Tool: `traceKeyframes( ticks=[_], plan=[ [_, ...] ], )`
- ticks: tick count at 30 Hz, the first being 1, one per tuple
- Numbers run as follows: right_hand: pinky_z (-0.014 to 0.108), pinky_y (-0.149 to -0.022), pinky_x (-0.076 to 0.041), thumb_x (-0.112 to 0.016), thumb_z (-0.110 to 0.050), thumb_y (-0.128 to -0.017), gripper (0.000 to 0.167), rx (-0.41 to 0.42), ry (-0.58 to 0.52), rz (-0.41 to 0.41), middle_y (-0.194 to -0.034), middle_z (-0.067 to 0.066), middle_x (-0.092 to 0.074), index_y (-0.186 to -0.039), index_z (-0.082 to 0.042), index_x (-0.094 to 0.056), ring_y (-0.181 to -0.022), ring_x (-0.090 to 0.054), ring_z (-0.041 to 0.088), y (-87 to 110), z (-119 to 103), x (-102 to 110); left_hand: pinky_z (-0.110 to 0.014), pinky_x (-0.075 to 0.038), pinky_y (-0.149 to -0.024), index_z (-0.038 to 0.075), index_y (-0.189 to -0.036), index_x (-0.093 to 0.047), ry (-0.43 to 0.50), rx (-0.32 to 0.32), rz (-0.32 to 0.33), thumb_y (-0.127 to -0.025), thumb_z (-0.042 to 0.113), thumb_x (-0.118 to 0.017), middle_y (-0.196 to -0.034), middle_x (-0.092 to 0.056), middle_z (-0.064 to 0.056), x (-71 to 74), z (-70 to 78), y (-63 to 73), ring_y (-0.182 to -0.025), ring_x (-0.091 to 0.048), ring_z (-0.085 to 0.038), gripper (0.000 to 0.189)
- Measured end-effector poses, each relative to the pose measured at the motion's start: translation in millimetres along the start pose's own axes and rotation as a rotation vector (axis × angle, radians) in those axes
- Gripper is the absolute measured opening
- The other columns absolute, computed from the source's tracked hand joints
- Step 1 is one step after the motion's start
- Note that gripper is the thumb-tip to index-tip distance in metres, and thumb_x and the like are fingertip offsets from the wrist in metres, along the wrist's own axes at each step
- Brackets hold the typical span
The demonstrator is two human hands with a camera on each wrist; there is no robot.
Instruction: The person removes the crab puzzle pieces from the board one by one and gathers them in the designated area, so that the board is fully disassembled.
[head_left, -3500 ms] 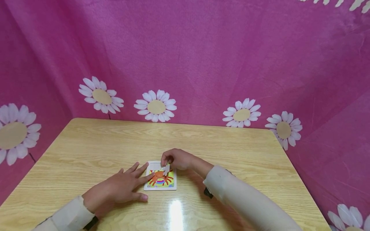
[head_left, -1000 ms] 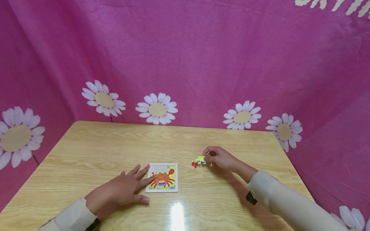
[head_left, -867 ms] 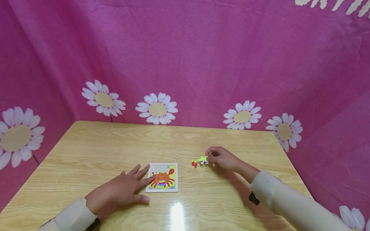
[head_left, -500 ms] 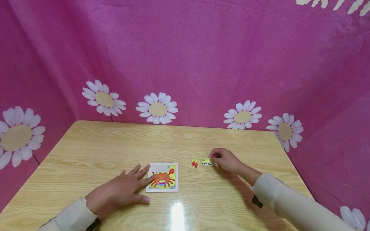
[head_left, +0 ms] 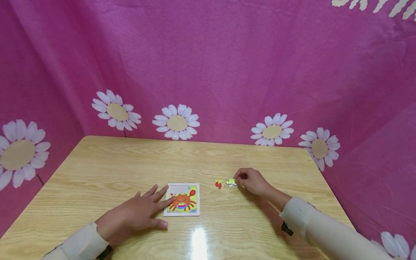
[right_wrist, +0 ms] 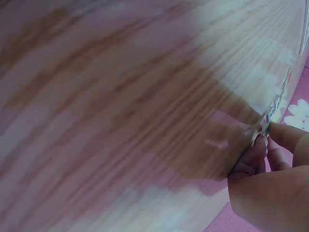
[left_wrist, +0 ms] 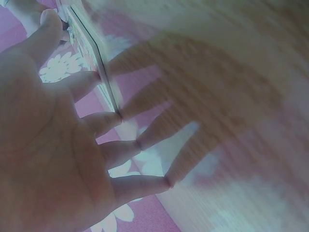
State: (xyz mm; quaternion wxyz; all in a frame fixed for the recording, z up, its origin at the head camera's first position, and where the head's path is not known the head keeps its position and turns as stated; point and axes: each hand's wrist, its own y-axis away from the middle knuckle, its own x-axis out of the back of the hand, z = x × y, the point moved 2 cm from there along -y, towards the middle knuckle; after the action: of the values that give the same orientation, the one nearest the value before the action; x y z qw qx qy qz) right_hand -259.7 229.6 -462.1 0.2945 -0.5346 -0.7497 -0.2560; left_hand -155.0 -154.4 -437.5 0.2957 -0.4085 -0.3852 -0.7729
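A square crab puzzle (head_left: 181, 204) in a white frame lies on the table; the upper left of its tray shows bare backing. My left hand (head_left: 138, 209) rests with spread fingers at its left edge, one fingertip over the picture. In the left wrist view those fingers touch the frame's side (left_wrist: 104, 72) and the table. To the right, my right hand (head_left: 255, 181) pinches a yellow puzzle piece (head_left: 231, 182) printed with eyes, between thumb and fingers, at table level. Just left of it lies another piece (head_left: 219, 184), yellow with a red claw, apart from it.
The wooden table (head_left: 130, 159) has a rounded far edge and meets a pink cloth (head_left: 208, 72) with white daisies at the back and sides. A bright light reflection (head_left: 199, 242) shines on the near tabletop.
My right hand has gone from the puzzle, where a claw piece now sits upper right, to the loose pieces. It has drawn the eye piece rightward off the red claw piece. My left hand stays.
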Motion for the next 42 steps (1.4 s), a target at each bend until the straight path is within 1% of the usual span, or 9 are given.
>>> traceKeyframes(
  ticks=[6,10,15,20,23,27,33,38,42],
  plan=[
    [0.028,-0.068,-0.043,-0.069,-0.006,-0.095,0.004,0.031,0.043,0.016,-0.082,0.0,-0.063,-0.094,-0.005,-0.073,-0.076,-0.052,0.012,2.2,-3.2,-0.2,-0.08,-0.021,-0.11,0.034,-0.16,-0.039,-0.013,-0.004,0.009,-0.088,0.07,-0.063,-0.173,-0.017,-0.008,-0.6,0.1,0.2,-0.157,-0.012,-0.043,0.084],
    [0.029,-0.069,-0.043,-0.069,-0.006,-0.096,0.004,0.022,0.045,0.016,-0.083,0.0,-0.063,-0.094,-0.006,-0.073,-0.077,-0.052,0.013,3.3,-3.4,-0.2,-0.08,-0.021,-0.11,0.034,-0.16,-0.039,-0.016,-0.008,0.011,-0.088,0.071,-0.062,-0.173,-0.016,-0.008,-0.3,0.4,0.3,-0.157,-0.012,-0.043,0.084],
    [0.028,-0.067,-0.043,-0.07,-0.009,-0.096,0.004,0.008,0.048,0.013,-0.082,0.0,-0.063,-0.095,-0.006,-0.072,-0.074,-0.052,0.013,2.3,-1.8,-0.8,-0.081,-0.021,-0.11,0.033,-0.16,-0.039,-0.016,-0.015,0.016,-0.089,0.07,-0.062,-0.173,-0.016,-0.008,0.0,0.7,0.7,-0.157,-0.012,-0.044,0.084],
    [0.029,-0.063,-0.044,-0.07,-0.01,-0.096,0.005,0.012,0.031,0.006,-0.08,0.0,-0.063,-0.095,-0.006,-0.072,-0.07,-0.052,0.014,2.1,-0.3,-0.6,-0.081,-0.02,-0.11,0.033,-0.16,-0.039,-0.015,-0.016,0.017,-0.089,0.07,-0.062,-0.173,-0.016,-0.008,-0.2,0.6,1.0,-0.157,-0.011,-0.044,0.084],
    [0.029,-0.063,-0.044,-0.07,-0.01,-0.096,0.005,0.018,0.015,0.001,-0.08,0.001,-0.064,-0.095,-0.005,-0.073,-0.069,-0.052,0.013,2.4,-1.5,0.9,-0.08,-0.019,-0.111,0.034,-0.16,-0.038,-0.007,-0.008,0.009,-0.089,0.07,-0.062,-0.173,-0.016,-0.007,-0.3,0.3,0.6,-0.158,-0.011,-0.043,0.084],
    [0.028,-0.064,-0.044,-0.07,-0.01,-0.097,0.005,0.012,-0.009,-0.007,-0.082,0.002,-0.066,-0.096,-0.006,-0.074,-0.07,-0.052,0.012,2.8,-4.1,3.4,-0.08,-0.019,-0.111,0.036,-0.16,-0.037,0.002,-0.001,0.002,-0.088,0.071,-0.063,-0.173,-0.016,-0.006,-1.0,-0.8,-0.2,-0.158,-0.01,-0.042,0.084],
    [0.029,-0.067,-0.044,-0.071,-0.009,-0.096,0.004,-0.002,-0.028,-0.002,-0.086,0.002,-0.069,-0.097,-0.007,-0.074,-0.074,-0.052,0.014,0.1,-5.1,4.9,-0.08,-0.019,-0.111,0.034,-0.16,-0.038,-0.003,-0.006,0.008,-0.088,0.071,-0.063,-0.173,-0.016,-0.007,-0.7,-0.6,0.1,-0.158,-0.011,-0.042,0.084],
    [0.029,-0.067,-0.045,-0.072,-0.01,-0.095,0.004,0.016,-0.046,0.005,-0.088,0.002,-0.07,-0.097,-0.007,-0.075,-0.074,-0.053,0.015,-3.6,-11.2,4.7,-0.08,-0.019,-0.111,0.033,-0.16,-0.039,-0.01,-0.011,0.014,-0.089,0.07,-0.063,-0.173,-0.016,-0.008,0.4,0.4,0.9,-0.157,-0.011,-0.043,0.084],
    [0.03,-0.068,-0.046,-0.074,-0.012,-0.094,0.007,0.04,-0.061,-0.003,-0.086,0.003,-0.07,-0.098,-0.005,-0.074,-0.074,-0.054,0.013,-6.5,-20.3,2.5,-0.08,-0.019,-0.111,0.032,-0.16,-0.039,-0.007,-0.011,0.01,-0.089,0.07,-0.063,-0.173,-0.016,-0.008,0.8,1.2,1.3,-0.157,-0.011,-0.043,0.084]
  ],
)
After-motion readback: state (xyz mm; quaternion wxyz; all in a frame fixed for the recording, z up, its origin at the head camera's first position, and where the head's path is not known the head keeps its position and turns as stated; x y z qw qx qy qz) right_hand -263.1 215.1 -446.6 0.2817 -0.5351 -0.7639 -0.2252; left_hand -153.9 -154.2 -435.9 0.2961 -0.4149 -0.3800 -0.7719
